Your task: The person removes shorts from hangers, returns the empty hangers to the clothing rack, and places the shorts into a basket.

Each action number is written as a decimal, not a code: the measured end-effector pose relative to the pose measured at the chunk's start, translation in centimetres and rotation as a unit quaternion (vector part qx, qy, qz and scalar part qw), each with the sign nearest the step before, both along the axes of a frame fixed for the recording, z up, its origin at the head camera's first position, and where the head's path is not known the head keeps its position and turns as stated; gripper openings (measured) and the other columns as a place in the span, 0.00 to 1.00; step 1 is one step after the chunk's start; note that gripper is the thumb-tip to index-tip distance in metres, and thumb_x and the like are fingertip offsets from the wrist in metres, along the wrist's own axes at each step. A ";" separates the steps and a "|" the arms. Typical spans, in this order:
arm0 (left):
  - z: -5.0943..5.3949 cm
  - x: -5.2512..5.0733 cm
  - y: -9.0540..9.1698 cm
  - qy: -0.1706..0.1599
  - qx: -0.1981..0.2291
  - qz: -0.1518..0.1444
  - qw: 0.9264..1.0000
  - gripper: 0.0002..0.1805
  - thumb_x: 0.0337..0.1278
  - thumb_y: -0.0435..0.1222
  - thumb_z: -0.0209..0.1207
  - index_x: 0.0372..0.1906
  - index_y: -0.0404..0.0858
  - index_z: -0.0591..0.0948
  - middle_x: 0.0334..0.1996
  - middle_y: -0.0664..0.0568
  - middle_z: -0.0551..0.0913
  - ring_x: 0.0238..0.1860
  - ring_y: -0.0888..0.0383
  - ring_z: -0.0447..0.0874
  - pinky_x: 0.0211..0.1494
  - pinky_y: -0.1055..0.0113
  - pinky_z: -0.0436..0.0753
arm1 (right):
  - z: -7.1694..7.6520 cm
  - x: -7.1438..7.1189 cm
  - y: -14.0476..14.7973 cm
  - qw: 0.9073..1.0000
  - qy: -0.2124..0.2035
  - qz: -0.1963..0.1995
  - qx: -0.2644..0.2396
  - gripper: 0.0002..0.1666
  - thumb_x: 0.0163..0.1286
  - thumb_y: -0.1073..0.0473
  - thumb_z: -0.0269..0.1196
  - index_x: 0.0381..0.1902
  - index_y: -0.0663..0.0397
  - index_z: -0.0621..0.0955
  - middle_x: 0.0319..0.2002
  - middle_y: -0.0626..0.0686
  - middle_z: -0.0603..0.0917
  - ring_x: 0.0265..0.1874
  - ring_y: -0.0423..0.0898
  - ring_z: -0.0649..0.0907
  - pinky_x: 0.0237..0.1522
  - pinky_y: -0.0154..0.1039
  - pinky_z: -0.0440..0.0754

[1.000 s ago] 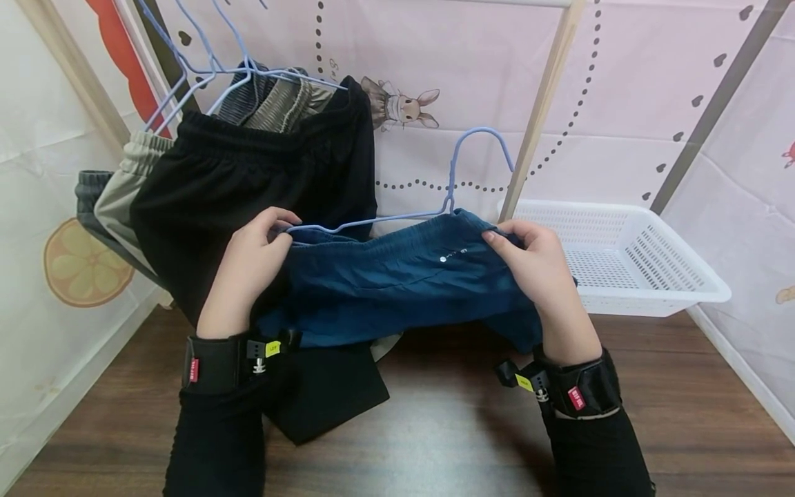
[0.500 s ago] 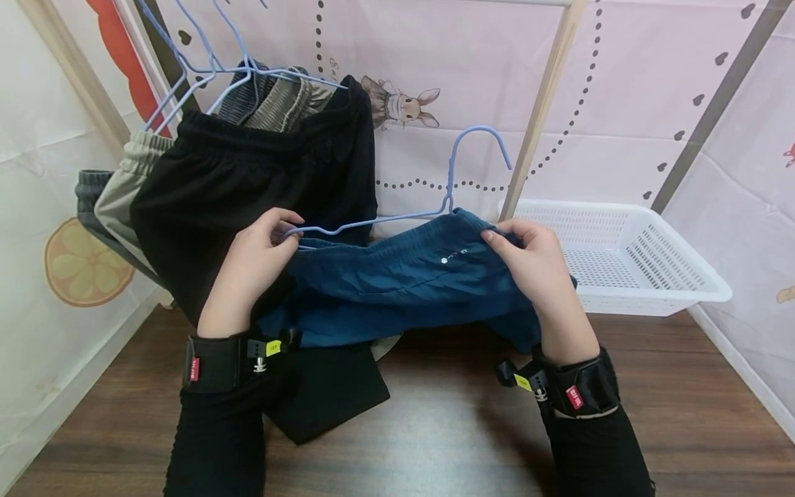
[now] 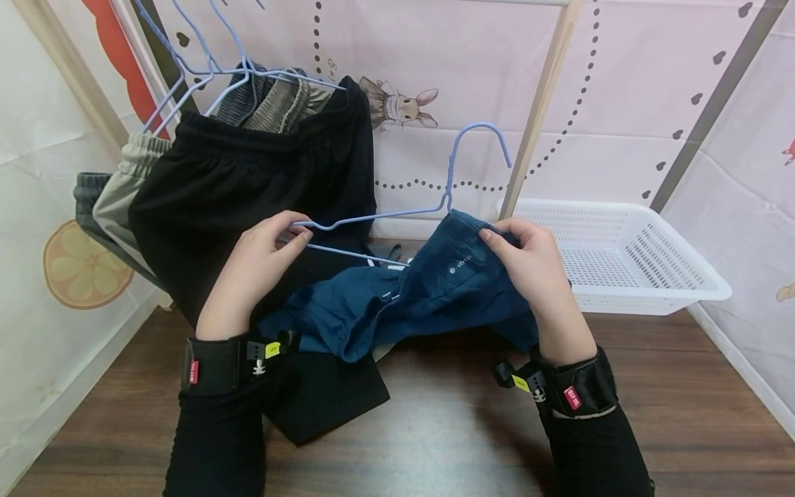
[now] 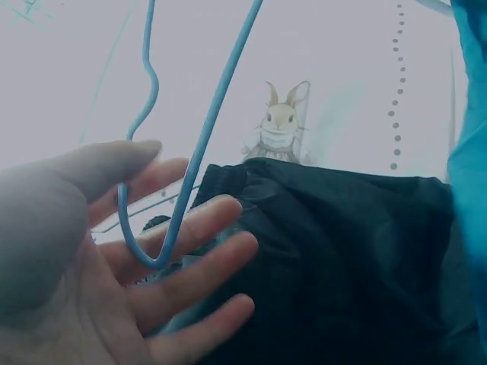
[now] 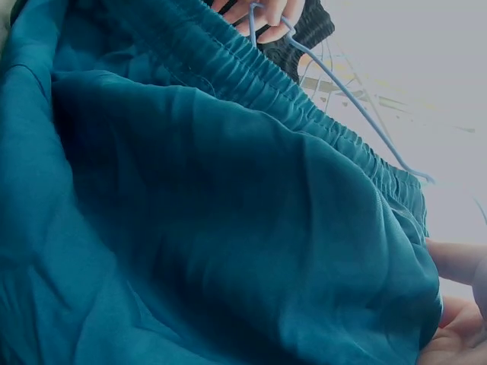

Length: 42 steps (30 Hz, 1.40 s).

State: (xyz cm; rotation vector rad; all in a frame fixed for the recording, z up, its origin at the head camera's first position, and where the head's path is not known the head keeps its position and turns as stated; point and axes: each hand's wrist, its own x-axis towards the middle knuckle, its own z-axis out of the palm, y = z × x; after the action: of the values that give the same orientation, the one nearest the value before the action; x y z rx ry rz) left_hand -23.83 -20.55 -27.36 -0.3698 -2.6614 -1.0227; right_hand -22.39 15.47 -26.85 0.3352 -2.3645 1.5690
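My left hand (image 3: 256,261) pinches the bent left end of a light-blue wire hanger (image 3: 385,215) between thumb and forefinger. In the left wrist view the other fingers (image 4: 202,281) spread behind the wire loop. With thumb and fingers, my right hand (image 3: 535,262) grips the waistband corner of the dark blue shorts (image 3: 459,293); the hanger's right end is hidden there. The hanger's lower bar runs into the open waistband. The shorts' left part sags below the hanger, apart from my left hand. In the right wrist view, the elastic waistband (image 5: 304,144) slants toward my right hand.
Black shorts (image 3: 254,179), light grey shorts (image 3: 133,176) and darker grey ones hang on blue hangers at the left. A white perforated basket (image 3: 667,276) stands at the right behind a wooden post (image 3: 543,103). Black cloth (image 3: 335,397) lies on the brown table (image 3: 447,435).
The left side of the shorts' waistband has come off the hanger's left end and dropped, baring the lower bar. My left hand has shifted slightly right with the wire; my right hand stays nearly still.
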 end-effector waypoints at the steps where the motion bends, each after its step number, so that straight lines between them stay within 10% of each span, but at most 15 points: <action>1: 0.0 0.0 0.0 0.006 -0.001 -0.004 1.000 0.19 0.73 0.46 0.50 0.58 0.39 0.76 0.52 0.43 0.78 0.52 0.46 0.76 0.54 0.46 0.74 | 0.0 0.0 0.0 1.000 0.000 0.000 0.002 0.19 0.73 0.53 0.59 0.45 0.66 0.82 0.40 0.61 0.81 0.41 0.48 0.76 0.46 0.42 0.72; 17: 0.7 1.4 0.4 0.030 -0.023 -0.023 0.999 0.14 0.73 0.46 0.50 0.42 0.39 0.75 0.38 0.46 0.82 0.37 0.51 0.77 0.42 0.55 0.75 | 0.0 0.0 0.1 1.000 0.009 0.012 0.005 0.18 0.73 0.53 0.60 0.46 0.64 0.82 0.43 0.60 0.81 0.43 0.48 0.75 0.49 0.43 0.70; 42: 1.7 2.8 -1.8 0.114 0.014 0.036 0.993 0.15 0.73 0.45 0.51 0.41 0.36 0.79 0.32 0.46 0.80 0.34 0.53 0.73 0.38 0.59 0.69 | -0.6 -1.2 1.2 0.998 0.043 -0.040 0.038 0.16 0.73 0.56 0.59 0.44 0.66 0.83 0.36 0.59 0.80 0.36 0.48 0.74 0.40 0.40 0.70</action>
State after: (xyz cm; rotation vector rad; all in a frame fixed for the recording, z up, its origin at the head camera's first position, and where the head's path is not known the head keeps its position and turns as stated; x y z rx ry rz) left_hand -21.00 -22.31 -25.67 -0.3581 -2.4359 -0.9360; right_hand -23.55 16.63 -27.48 0.3140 -2.3459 1.4044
